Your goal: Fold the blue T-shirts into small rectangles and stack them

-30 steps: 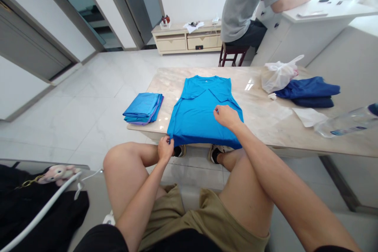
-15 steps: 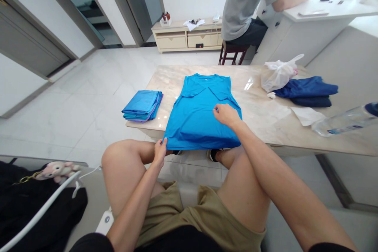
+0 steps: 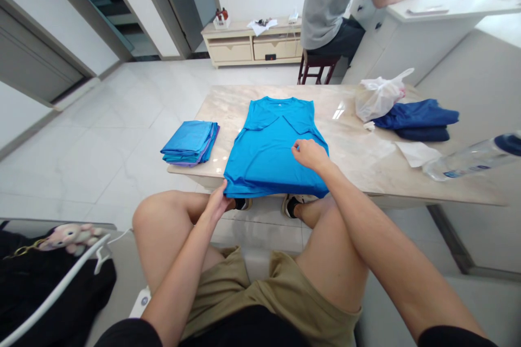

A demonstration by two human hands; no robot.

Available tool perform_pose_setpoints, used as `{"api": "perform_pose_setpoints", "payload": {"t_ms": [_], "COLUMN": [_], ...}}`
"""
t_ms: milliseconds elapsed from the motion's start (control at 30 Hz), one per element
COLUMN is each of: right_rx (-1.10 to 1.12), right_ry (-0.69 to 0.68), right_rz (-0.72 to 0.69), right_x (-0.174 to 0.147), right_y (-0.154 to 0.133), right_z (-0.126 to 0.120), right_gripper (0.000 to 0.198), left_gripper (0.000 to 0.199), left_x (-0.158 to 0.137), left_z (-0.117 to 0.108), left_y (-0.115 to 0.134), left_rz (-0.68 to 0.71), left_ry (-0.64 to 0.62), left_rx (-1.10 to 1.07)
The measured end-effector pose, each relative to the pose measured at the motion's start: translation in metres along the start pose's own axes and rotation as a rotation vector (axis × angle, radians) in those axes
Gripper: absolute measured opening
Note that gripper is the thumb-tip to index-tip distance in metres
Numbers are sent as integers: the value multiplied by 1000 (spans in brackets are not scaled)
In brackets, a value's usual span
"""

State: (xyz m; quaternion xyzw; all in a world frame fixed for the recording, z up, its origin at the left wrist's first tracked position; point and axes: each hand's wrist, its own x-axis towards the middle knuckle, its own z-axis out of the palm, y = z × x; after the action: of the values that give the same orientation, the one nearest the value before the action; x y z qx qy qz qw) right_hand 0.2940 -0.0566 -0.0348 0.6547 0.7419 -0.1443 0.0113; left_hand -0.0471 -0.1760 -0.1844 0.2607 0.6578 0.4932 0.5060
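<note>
A bright blue T-shirt (image 3: pixel 272 143) lies spread on the marble-topped table, collar at the far side and both sleeves folded inward over its front. Its lower hem hangs slightly past the near edge. At the hem's left corner, my left hand (image 3: pixel 216 205) grips the fabric, thumb on top and the other fingers partly hidden below. My right hand (image 3: pixel 311 154) is curled closed over the right half of the shirt, with no cloth visibly pinched in it. Left of the shirt sits a stack of folded blue and purple garments (image 3: pixel 190 142).
On the table's (image 3: pixel 345 160) right are a white plastic bag (image 3: pixel 378 97), dark blue cloth (image 3: pixel 423 118), a paper sheet (image 3: pixel 417 153) and a clear bottle (image 3: pixel 468 160). A person in a grey shirt (image 3: pixel 334 2) sits beyond. A white hanger (image 3: pixel 61 287) lies at lower left.
My left hand has shifted its hold at the hem corner, its fingers now straighter and further under the cloth. My right hand stays closed over the shirt. The view has tilted slightly.
</note>
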Motion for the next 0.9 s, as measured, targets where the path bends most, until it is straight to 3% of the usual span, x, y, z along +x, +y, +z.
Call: {"api": "perform_pose_setpoints", "payload": {"t_ms": [200, 333, 500, 667, 800, 900], "right_rx": [-1, -7, -87, -166, -148, -156], "right_ry": [-1, -15, -114, -233, -209, -196], "right_rz": [-5, -13, -118, -428, -619, -690], "right_x": [2, 3, -10, -50, -80, -88], "right_y": [1, 0, -10, -64, -121, -148], "right_z": [1, 2, 1, 22, 60, 75], "right_gripper": [42, 43, 40, 34, 34, 34], "left_gripper": [35, 28, 43, 46, 44, 36], "left_x": [-18, -44, -66, -79, -81, -74], "left_z": [-18, -19, -5, 7, 1, -15], "left_y": [-1, -7, -18, -24, -17, -10], "left_rz": [278, 378, 379, 232, 260, 292], "left_ry": [263, 263, 285, 218, 208, 236], "left_rx": [191, 284, 209, 140, 180, 314]}}
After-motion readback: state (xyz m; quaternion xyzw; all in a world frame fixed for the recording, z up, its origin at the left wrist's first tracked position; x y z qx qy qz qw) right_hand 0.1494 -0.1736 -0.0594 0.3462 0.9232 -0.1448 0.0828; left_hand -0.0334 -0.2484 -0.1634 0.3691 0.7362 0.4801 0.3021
